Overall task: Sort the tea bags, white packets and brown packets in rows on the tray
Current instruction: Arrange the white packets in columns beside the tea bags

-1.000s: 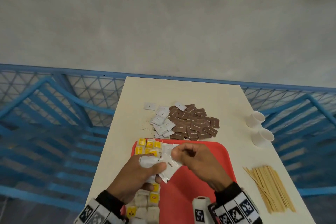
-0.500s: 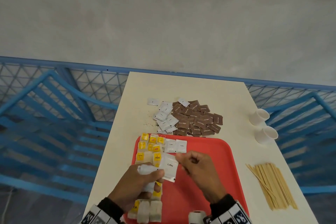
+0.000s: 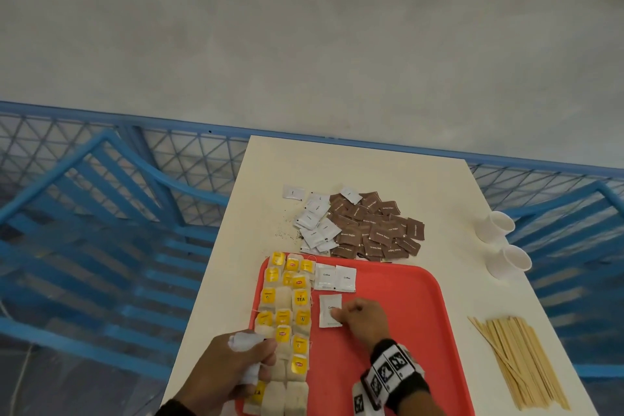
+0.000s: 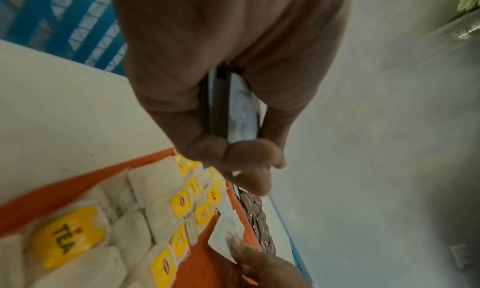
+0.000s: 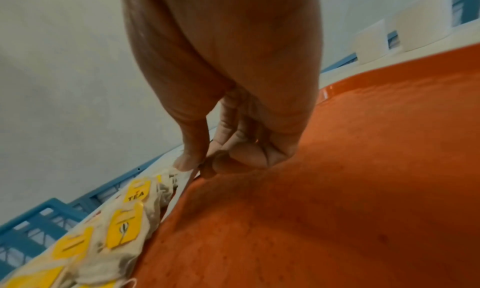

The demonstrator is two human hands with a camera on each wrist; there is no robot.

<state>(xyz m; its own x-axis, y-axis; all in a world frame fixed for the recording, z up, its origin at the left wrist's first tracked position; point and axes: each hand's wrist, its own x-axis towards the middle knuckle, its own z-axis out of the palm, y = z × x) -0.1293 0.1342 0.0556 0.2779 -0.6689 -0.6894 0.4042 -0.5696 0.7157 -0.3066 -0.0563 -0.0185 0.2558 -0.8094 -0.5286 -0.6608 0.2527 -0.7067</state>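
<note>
tea bags [image 3: 287, 321] fill the tray [image 3: 405, 331] beside the left grip [image 3: 236, 368], which clutches spare white packets. right grip [image 3: 363, 319] pinches the third packet [image 3: 329, 309] down; brown packets [image 3: 374, 230] wait beyond on the tabletop [image 3: 354, 165].

Red tray [image 3: 405, 331], yellow-tagged tea bags [image 3: 287, 314]

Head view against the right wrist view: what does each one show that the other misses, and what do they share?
Only the head view shows the left hand gripping a bunch of white packets, the loose white and brown packets piled on the table beyond the tray, two paper cups and the wooden stirrers.

Only the right wrist view shows the right hand's fingertips from below, pinching the edge of a white packet.

Both show the right hand low over the red tray beside the rows of tea bags.
</note>
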